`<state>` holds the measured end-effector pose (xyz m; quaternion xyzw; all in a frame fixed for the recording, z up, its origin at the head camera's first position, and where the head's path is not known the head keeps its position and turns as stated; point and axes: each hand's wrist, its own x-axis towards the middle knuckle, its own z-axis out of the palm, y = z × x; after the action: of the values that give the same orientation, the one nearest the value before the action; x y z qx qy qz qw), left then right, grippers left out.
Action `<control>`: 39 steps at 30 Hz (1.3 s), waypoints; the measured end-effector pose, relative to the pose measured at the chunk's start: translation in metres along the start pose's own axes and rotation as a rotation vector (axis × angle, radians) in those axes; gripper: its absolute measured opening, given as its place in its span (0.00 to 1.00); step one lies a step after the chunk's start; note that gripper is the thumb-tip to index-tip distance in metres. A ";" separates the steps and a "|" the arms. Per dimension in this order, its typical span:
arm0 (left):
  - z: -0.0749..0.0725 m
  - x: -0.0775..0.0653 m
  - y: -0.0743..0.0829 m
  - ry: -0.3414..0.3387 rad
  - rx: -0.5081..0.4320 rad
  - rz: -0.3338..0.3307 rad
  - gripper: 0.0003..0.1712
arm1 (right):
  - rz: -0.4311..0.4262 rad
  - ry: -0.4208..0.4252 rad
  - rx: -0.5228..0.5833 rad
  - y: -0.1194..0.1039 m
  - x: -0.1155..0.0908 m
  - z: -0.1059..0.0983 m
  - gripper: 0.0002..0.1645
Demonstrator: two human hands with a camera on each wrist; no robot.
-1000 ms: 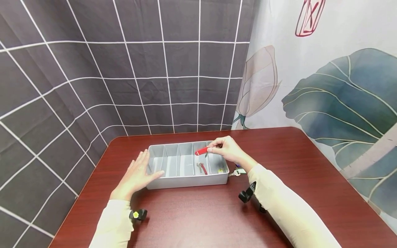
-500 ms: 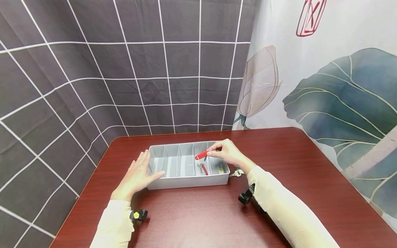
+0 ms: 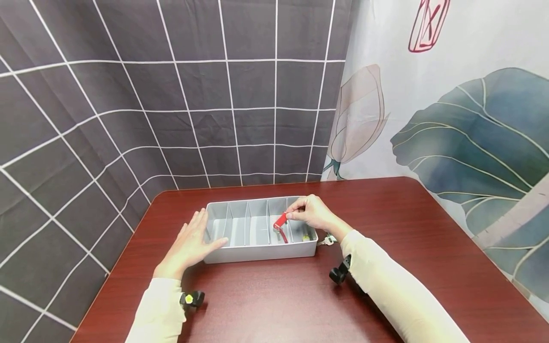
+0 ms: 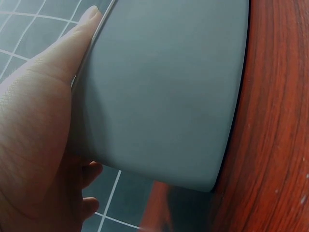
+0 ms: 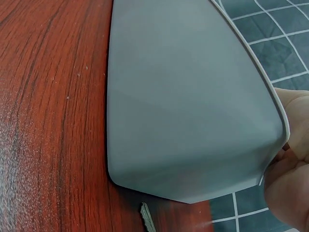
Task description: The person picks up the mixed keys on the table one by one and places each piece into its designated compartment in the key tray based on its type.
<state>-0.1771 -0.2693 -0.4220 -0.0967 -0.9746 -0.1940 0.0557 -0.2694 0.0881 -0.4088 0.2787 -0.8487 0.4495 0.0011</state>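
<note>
A long grey divided tray [image 3: 259,252] sits on the table. My left hand [image 3: 188,245] rests at its left end with straight fingers, the thumb lying along the front rim, as the left wrist view also shows. Over the compartment second from the right, my right hand [image 3: 313,212] pinches a red key tag [image 3: 280,219] that slants down into it. Beneath the tag lies another red-tagged key [image 3: 283,236], partly covered. Something yellow [image 3: 306,237] lies in the rightmost compartment. In the right wrist view the tray wall [image 5: 188,96] hides whatever the fingers hold.
Just right of the tray, a key [image 3: 327,241] lies on the red-brown table [image 3: 266,300], partly behind my right wrist; its tip [image 5: 147,217] shows in the right wrist view. Behind the table hangs a dark checked curtain [image 3: 253,128].
My right hand has lowered slightly, and the red key tag has tipped steeper, its free end now down by the other key. The left hand stays in place.
</note>
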 end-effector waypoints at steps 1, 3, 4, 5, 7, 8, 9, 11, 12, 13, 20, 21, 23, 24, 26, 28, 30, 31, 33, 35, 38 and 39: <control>0.000 0.000 0.000 -0.002 0.000 -0.001 0.66 | -0.007 -0.003 -0.018 0.000 0.000 0.000 0.04; 0.001 0.000 0.000 -0.002 0.001 0.001 0.66 | -0.013 -0.009 -0.048 0.001 0.000 0.001 0.04; 0.001 0.001 -0.001 -0.003 0.002 0.001 0.66 | -0.013 -0.010 -0.055 0.001 0.000 0.001 0.04; 0.001 0.001 -0.001 -0.003 0.004 0.001 0.66 | -0.013 -0.012 -0.058 0.000 0.000 0.001 0.04; 0.001 0.001 -0.001 -0.003 0.008 0.003 0.66 | -0.006 -0.012 -0.056 0.000 0.000 0.001 0.04; 0.001 0.001 -0.001 -0.001 0.009 0.003 0.66 | -0.003 -0.013 -0.055 -0.001 0.000 0.001 0.04; 0.001 0.001 -0.001 0.000 0.011 0.003 0.66 | -0.005 -0.014 -0.053 -0.001 -0.001 0.001 0.04; 0.001 0.000 -0.001 0.004 0.009 0.006 0.66 | 0.002 -0.014 -0.061 -0.002 -0.001 0.001 0.04; 0.001 0.000 -0.001 0.007 0.009 0.006 0.66 | 0.005 -0.012 -0.067 -0.002 -0.001 0.001 0.03; 0.002 0.000 0.000 0.010 0.005 0.008 0.65 | 0.007 -0.010 -0.074 -0.002 -0.001 0.001 0.03; 0.002 -0.001 0.000 0.019 0.005 0.013 0.64 | 0.002 0.015 -0.083 -0.004 -0.002 0.002 0.02; 0.002 -0.001 0.000 0.019 0.005 0.015 0.64 | 0.003 0.020 -0.078 -0.004 -0.002 0.002 0.02; 0.001 -0.001 0.000 0.015 0.006 0.012 0.65 | -0.001 0.028 -0.065 -0.004 -0.002 0.001 0.02; 0.001 0.000 0.001 0.014 0.006 0.008 0.65 | -0.003 0.032 -0.060 -0.004 -0.003 0.001 0.02; 0.001 -0.001 0.001 0.004 0.003 0.003 0.66 | -0.006 0.042 -0.051 -0.004 -0.003 0.000 0.02; 0.001 0.000 0.000 -0.004 0.003 0.000 0.67 | -0.018 0.056 -0.040 -0.004 -0.004 -0.003 0.02; 0.001 0.001 0.000 -0.005 0.004 -0.001 0.67 | -0.031 0.075 -0.036 -0.004 -0.005 -0.007 0.02; 0.002 0.001 -0.001 -0.007 0.003 -0.001 0.67 | -0.039 0.084 -0.038 -0.004 -0.006 -0.010 0.02; 0.002 0.002 -0.001 -0.009 0.002 -0.001 0.67 | -0.047 0.097 -0.037 -0.005 -0.008 -0.016 0.02; 0.001 0.002 -0.001 -0.013 -0.001 -0.003 0.67 | -0.045 0.101 -0.035 -0.006 -0.010 -0.023 0.02; -0.001 0.002 -0.001 -0.020 -0.008 -0.007 0.68 | -0.033 0.105 -0.028 -0.009 -0.015 -0.033 0.03; -0.001 0.002 -0.001 -0.023 -0.012 -0.008 0.68 | -0.028 0.108 -0.023 -0.009 -0.017 -0.037 0.03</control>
<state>-0.1793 -0.2700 -0.4209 -0.0954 -0.9744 -0.1990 0.0433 -0.2598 0.1198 -0.3839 0.2660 -0.8485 0.4540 0.0565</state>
